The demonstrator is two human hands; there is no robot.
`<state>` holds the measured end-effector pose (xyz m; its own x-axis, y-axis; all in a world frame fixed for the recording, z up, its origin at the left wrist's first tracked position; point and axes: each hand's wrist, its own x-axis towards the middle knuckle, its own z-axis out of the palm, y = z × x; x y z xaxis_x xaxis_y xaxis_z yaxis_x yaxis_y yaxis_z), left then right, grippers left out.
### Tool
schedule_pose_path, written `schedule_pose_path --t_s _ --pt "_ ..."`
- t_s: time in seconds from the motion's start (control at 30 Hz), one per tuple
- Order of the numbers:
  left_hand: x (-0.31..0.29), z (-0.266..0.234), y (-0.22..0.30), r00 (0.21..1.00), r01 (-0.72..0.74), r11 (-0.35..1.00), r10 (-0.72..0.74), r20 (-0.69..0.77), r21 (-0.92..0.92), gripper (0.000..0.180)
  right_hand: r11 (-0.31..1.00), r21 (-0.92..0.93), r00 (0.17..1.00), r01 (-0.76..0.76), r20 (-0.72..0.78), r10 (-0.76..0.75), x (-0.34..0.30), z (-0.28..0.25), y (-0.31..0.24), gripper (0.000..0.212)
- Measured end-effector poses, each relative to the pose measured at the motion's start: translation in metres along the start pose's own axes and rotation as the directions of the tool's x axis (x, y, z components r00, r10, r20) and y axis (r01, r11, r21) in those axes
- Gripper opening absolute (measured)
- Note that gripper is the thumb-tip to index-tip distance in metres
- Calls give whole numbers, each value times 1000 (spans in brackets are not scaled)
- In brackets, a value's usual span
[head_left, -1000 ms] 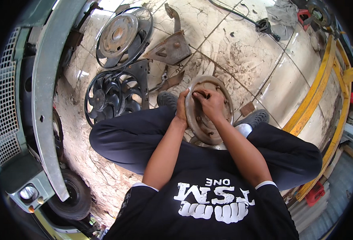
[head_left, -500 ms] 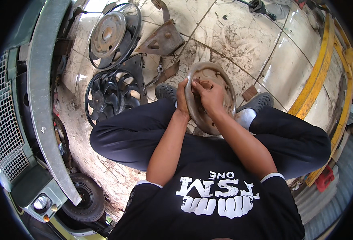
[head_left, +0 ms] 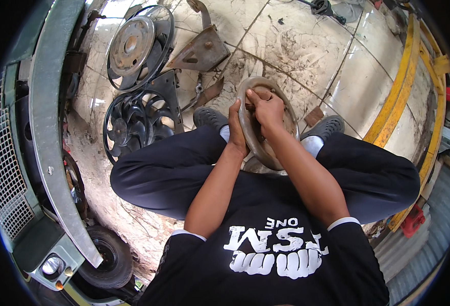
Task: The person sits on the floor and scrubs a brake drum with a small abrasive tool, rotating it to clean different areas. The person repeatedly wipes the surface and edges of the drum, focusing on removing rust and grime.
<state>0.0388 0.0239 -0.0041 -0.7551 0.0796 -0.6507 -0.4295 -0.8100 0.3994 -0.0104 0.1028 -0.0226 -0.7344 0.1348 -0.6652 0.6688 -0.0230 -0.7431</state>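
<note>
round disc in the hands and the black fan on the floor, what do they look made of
The dull brown round disc, gripped by the left hand and the right hand, looks like metal, matt and rust-tinged, with a thin pressed rim. The black bladed fan on the floor looks like moulded plastic, going by its faint sheen and uniform blades, though that is not certain.

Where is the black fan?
The black fan lies on the floor at the person's left, just below the round metal disc and beside the green vehicle's bumper.

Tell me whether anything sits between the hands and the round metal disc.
Nothing visible does. The left hand grips the rim of the round metal disc and the right hand presses on its upper face. The fan and bracket lie apart on the floor.
</note>
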Motion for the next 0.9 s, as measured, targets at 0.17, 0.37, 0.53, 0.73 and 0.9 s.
schedule_pose_path --t_s 0.17,0.37,0.53,0.73,0.9 --pt "1 -18 5 996 35 999 -38 84 40 70 978 190 968 -88 247 39 -29 -21 -14 26" --pt "-5 0 2 999 30 999 -31 29 41 68 949 249 952 -193 281 120 4 -27 -3 25" --pt "6 -19 5 994 42 999 -42 96 2 70 970 49 930 -239 299 214 -16 -29 -17 22" --pt "2 -4 8 996 25 1000 -25 88 -2 70 990 40 972 -135 202 124 6 -15 -12 27" --pt "8 -29 11 987 50 993 -66 144 107 66 993 27 921 -116 378 97 -8 -27 -11 26"
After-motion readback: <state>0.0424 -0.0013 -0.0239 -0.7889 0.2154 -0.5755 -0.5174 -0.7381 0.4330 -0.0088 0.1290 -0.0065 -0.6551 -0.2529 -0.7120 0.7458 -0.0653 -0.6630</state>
